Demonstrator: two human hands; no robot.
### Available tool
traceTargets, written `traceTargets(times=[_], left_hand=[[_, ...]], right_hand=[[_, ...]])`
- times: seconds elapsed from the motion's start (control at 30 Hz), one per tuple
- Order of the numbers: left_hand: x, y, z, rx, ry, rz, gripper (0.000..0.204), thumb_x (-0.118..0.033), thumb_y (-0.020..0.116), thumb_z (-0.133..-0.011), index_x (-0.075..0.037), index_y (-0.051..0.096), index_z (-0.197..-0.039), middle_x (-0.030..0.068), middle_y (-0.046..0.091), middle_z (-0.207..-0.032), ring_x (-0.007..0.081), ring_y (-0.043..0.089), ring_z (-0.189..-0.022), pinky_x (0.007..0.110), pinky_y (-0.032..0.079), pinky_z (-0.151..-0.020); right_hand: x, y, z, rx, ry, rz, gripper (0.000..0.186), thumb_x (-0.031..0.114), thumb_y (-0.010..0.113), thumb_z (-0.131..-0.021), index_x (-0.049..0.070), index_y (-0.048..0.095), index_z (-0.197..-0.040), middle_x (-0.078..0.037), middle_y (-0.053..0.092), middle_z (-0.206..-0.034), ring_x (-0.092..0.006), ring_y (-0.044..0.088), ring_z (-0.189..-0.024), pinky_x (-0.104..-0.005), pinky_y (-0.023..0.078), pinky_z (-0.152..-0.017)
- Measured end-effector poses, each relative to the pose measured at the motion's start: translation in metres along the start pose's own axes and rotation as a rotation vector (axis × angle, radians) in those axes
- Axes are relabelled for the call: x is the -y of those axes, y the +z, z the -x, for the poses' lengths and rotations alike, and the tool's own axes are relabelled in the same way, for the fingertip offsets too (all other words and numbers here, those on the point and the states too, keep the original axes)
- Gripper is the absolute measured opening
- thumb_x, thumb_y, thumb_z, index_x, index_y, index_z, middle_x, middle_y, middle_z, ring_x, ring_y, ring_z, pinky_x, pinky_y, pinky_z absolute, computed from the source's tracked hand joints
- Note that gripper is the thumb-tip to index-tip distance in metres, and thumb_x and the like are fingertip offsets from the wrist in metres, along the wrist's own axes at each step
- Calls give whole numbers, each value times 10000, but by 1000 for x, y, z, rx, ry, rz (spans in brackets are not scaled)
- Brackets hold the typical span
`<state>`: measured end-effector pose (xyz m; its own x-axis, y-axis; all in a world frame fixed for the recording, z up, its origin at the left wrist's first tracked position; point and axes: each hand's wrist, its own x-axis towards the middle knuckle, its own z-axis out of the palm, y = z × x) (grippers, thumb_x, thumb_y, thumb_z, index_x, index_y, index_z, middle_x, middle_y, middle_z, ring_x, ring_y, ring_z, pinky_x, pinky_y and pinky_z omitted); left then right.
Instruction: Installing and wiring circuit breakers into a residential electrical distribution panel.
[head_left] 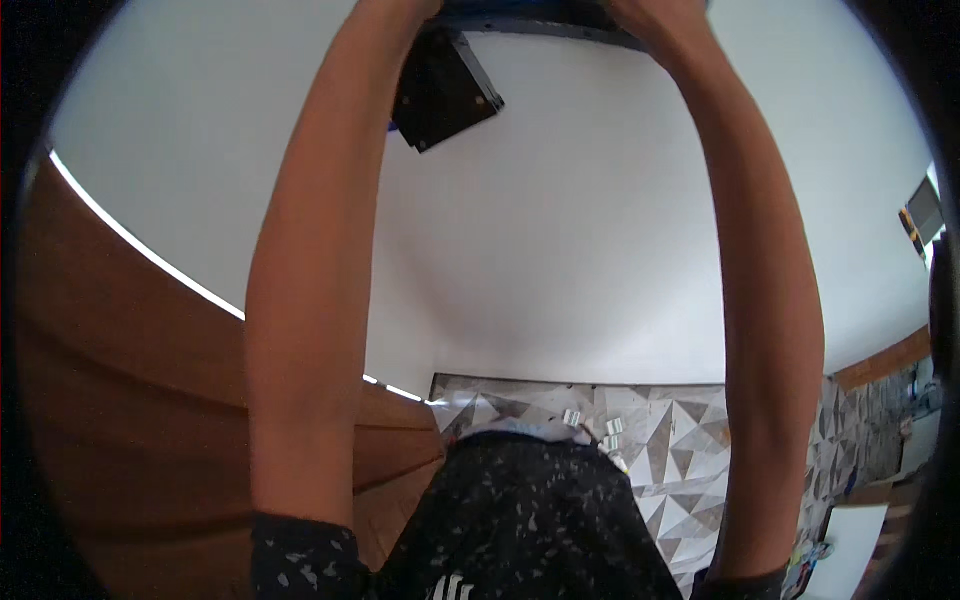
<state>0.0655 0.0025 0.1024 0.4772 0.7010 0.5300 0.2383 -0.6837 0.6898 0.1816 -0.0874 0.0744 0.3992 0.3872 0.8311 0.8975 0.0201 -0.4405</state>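
Both my arms reach up the white wall (550,200). My left hand (410,12) and my right hand (650,18) are at the top edge of the view, touching or very close to a long dark object (525,20) with a row of small fittings along its lower edge. Their fingers are cut off or hidden, so their grip cannot be made out. Just below, beside my left wrist, a black rectangular plate (445,105) with small round holes or screws sits against the wall, slightly tilted, with a bit of blue behind it.
A brown wooden surface (130,360) fills the left side. Below are a patterned tile floor (680,450) and small white items (612,428). At the right are an opening (925,215) and a white surface (845,545) with clutter beside it.
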Motion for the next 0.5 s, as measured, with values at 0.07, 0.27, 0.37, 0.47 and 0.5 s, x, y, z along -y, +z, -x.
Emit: traceTargets(times=[0.07,0.27,0.37,0.47,0.5], left_hand=[[14,4,6,85,5,-57,692,-588,709,-734,-7,690,-1109,166,669,-1124,282,613,-1040,299,445,-889],[35,8,-2,145,-21,-137,743,-684,684,-698,-63,700,-1107,195,638,-1181,303,588,-1121,370,440,-934],[16,6,8,197,-48,-123,823,-736,674,-670,-68,686,-1151,201,612,-1229,302,562,-1162,375,416,-969],[14,0,11,204,-26,-160,934,-782,672,-624,-18,669,-1161,223,601,-1234,308,557,-1174,379,416,-972],[20,0,7,214,-13,-203,988,-802,670,-601,6,659,-1168,234,594,-1240,312,553,-1181,382,416,-972]], right_hand=[[-24,8,0,-4,-37,124,727,597,674,-710,-118,636,-835,-295,659,-820,-410,672,-853,-425,536,-751],[-29,12,11,193,94,-219,812,403,781,-696,-176,406,-1124,-349,594,-1060,-444,609,-1028,-448,502,-873],[-30,17,18,39,72,-189,729,344,767,-704,-154,421,-1107,-334,602,-1037,-442,616,-1002,-460,505,-853],[-27,30,23,-101,88,-67,669,301,752,-706,-143,431,-1089,-317,618,-988,-444,630,-952,-474,516,-822],[-25,33,24,-96,118,-31,646,287,746,-705,-139,436,-1080,-311,625,-962,-446,636,-926,-481,522,-806]])
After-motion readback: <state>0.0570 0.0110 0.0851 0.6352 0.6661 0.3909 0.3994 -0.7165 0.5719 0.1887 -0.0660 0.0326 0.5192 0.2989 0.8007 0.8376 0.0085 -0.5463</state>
